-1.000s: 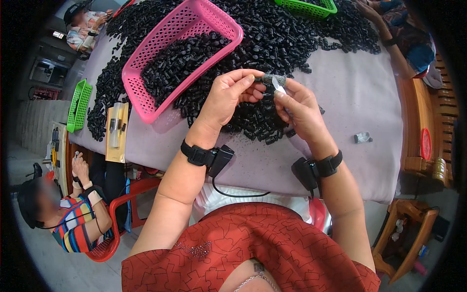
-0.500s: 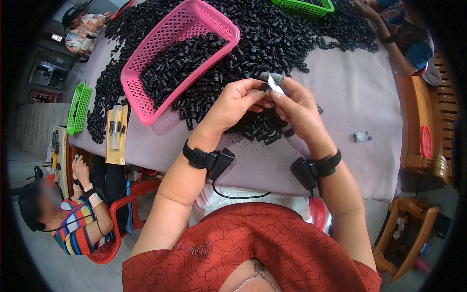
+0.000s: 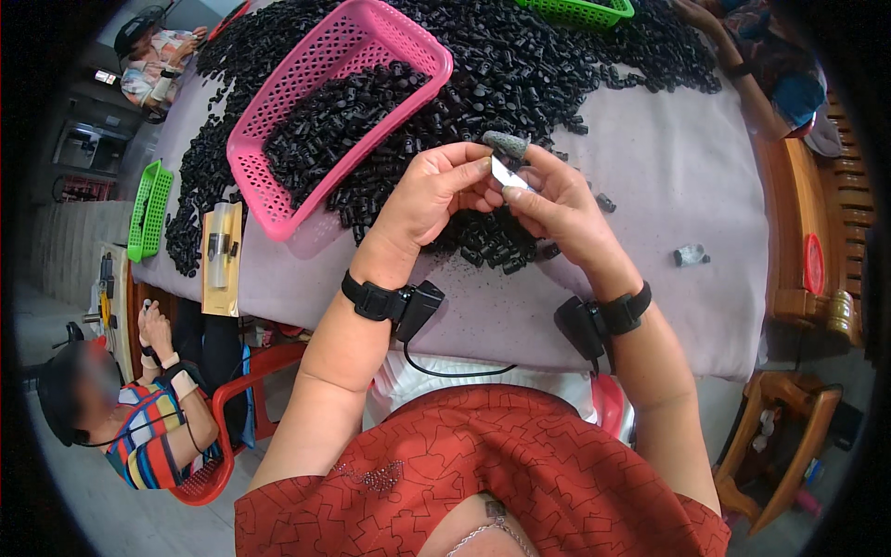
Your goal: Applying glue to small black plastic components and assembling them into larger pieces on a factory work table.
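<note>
My right hand (image 3: 561,206) grips a small pale blade (image 3: 509,176) between thumb and fingers. A speckled grey finger cover (image 3: 506,142) sits on its index fingertip. My left hand (image 3: 432,192) is closed in a pinch right beside the blade's tip, its thumb and index finger pressed together. Whatever lies between those left fingers is hidden. Both hands hover over the near edge of a large heap of small black plastic parts (image 3: 501,97). Several loose black parts (image 3: 487,249) lie just under the hands.
A pink basket (image 3: 269,209) full of black parts stands to the left. Green baskets (image 3: 148,223) (image 3: 594,13) sit farther out. A clear tube (image 3: 219,246) rests on a tan packet (image 3: 221,299). Other people work left and far right. A grey finger cover (image 3: 689,255) lies at right.
The blade has shifted slightly left and down, toward my left thumb. A black part seen earlier between my left fingers is now hidden. The right index finger lies farther left.
</note>
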{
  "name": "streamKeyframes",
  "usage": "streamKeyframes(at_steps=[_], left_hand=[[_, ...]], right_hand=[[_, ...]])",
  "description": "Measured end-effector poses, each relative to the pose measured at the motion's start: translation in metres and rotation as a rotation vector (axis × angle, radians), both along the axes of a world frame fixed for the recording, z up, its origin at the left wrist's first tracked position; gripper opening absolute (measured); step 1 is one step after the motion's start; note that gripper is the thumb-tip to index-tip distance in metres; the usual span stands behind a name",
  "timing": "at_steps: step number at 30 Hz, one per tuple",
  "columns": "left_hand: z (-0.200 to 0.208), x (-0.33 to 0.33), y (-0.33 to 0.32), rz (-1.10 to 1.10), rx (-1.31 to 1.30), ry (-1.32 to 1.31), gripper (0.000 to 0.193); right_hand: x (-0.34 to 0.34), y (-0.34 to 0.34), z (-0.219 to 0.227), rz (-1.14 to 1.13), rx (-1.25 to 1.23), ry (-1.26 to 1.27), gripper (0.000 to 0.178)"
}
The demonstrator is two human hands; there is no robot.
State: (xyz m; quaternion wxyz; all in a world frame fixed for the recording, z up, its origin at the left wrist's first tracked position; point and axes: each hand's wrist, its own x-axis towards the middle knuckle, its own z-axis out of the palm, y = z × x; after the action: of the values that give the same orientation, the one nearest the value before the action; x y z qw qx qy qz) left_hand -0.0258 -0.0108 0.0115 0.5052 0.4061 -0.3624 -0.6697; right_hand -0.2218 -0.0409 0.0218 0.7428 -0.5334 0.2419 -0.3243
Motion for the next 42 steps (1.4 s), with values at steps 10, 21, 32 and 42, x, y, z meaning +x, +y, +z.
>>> streamKeyframes(at_steps=[10,21,32,42], left_hand=[[-0.004,0.004,-0.001,0.000,0.093,0.193,0.020],[-0.004,0.003,0.000,-0.064,0.080,0.253,0.020],[0.000,0.000,0.000,0.030,0.044,0.016,0.019],[-0.002,0.003,-0.001,0.085,0.034,0.051,0.017]], right_hand=[[0.001,0.000,-0.004,0.038,-0.098,0.036,0.053],[-0.001,0.000,0.001,0.074,-0.035,-0.005,0.052],[0.000,-0.001,-0.002,0.106,-0.053,0.060,0.038],[-0.001,0.001,0.000,0.088,-0.078,0.063,0.046]])
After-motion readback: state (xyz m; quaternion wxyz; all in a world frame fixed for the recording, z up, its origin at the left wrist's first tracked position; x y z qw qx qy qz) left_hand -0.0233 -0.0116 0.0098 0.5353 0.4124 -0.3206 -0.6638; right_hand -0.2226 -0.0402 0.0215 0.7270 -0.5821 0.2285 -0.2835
